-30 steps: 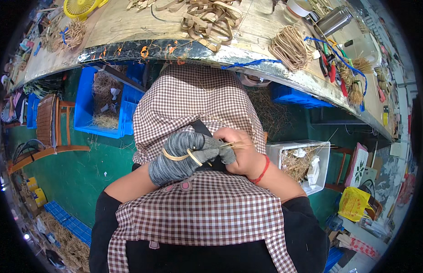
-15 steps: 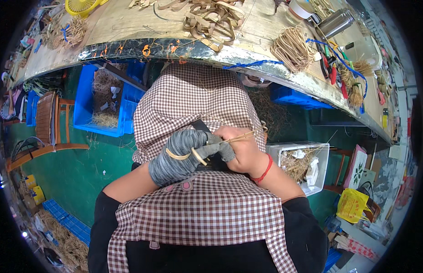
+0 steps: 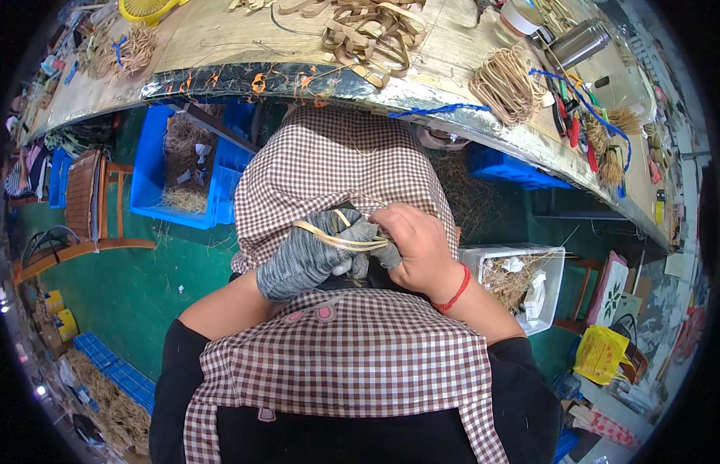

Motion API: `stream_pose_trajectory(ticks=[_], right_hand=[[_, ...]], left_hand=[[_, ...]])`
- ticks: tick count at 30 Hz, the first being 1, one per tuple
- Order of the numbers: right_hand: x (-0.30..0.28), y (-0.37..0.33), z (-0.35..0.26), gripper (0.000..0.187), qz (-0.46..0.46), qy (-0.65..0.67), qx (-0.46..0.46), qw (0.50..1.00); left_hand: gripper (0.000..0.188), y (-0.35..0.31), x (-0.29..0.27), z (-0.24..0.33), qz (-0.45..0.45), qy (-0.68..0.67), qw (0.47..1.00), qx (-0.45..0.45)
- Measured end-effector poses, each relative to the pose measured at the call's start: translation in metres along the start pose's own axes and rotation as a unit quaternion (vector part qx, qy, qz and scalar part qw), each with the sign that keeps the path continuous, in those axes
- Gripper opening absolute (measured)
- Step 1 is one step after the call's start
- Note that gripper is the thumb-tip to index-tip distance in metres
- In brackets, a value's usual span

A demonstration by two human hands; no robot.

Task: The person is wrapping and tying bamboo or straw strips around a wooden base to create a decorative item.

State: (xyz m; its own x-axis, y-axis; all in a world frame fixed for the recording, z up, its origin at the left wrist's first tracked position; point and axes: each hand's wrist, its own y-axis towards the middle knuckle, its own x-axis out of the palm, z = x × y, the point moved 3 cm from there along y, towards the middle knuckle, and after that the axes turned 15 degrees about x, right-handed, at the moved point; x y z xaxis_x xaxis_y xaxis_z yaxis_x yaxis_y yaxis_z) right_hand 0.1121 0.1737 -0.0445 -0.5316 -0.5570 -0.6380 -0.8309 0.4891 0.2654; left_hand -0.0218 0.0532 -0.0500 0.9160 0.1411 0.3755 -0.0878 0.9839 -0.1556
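Note:
Above my checked apron (image 3: 344, 363), my two hands meet over my lap. My left hand (image 3: 307, 251), in a grey knitted glove, is closed around a pale split-cane strip (image 3: 326, 237) that loops across the back of the glove. Close against it, my bare right hand (image 3: 423, 246) is pinched at the glove's fingertips, where the strip's end runs in. A grey covering shows between the hands; I cannot tell which hand wears it. The fingertips and what lies between them are mostly hidden. A red cord (image 3: 457, 290) circles my right wrist.
The workbench edge (image 3: 275, 81) crosses ahead, bearing flat strips (image 3: 375, 35), a coil of cane (image 3: 505, 87), pliers (image 3: 574, 127) and a metal flask (image 3: 578, 42). Below are a blue crate (image 3: 147, 182) left and a white bin (image 3: 545, 309) of scraps right. A wooden chair (image 3: 112, 201) stands left.
The strip, which stuck out right past my right hand, now loops over the left glove toward the fingertips. My right hand has turned slightly, and the view has shifted a little.

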Motion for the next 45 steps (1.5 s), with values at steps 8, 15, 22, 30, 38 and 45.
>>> stream_pose_trajectory(ticks=[8,15,22,30,38,45], right_hand=[[-0.007,-0.007,-0.001,0.020,-0.016,0.289,0.058,0.956],[-0.042,0.011,0.031,0.010,0.096,0.317,0.212,0.919],[-0.176,0.061,0.125,0.022,0.295,-0.187,0.166,0.922],[-0.203,0.088,0.139,0.019,0.255,-0.326,0.208,0.886],[-0.139,0.054,0.098,0.017,0.343,-0.078,0.235,0.906],[-0.018,0.017,0.018,0.020,-0.010,0.124,0.096,0.988]], left_hand=[[0.027,0.003,-0.006,-0.019,-0.015,0.049,0.995,0.082],[0.028,0.014,-0.003,0.004,0.098,0.035,0.994,0.012],[0.025,0.017,-0.006,0.009,0.103,0.063,0.993,-0.019],[0.023,0.020,-0.013,-0.002,0.113,0.039,0.992,-0.027],[0.029,0.020,-0.021,0.001,0.124,-0.007,0.988,0.093],[0.034,0.020,-0.017,0.008,0.209,-0.067,0.967,0.129]])
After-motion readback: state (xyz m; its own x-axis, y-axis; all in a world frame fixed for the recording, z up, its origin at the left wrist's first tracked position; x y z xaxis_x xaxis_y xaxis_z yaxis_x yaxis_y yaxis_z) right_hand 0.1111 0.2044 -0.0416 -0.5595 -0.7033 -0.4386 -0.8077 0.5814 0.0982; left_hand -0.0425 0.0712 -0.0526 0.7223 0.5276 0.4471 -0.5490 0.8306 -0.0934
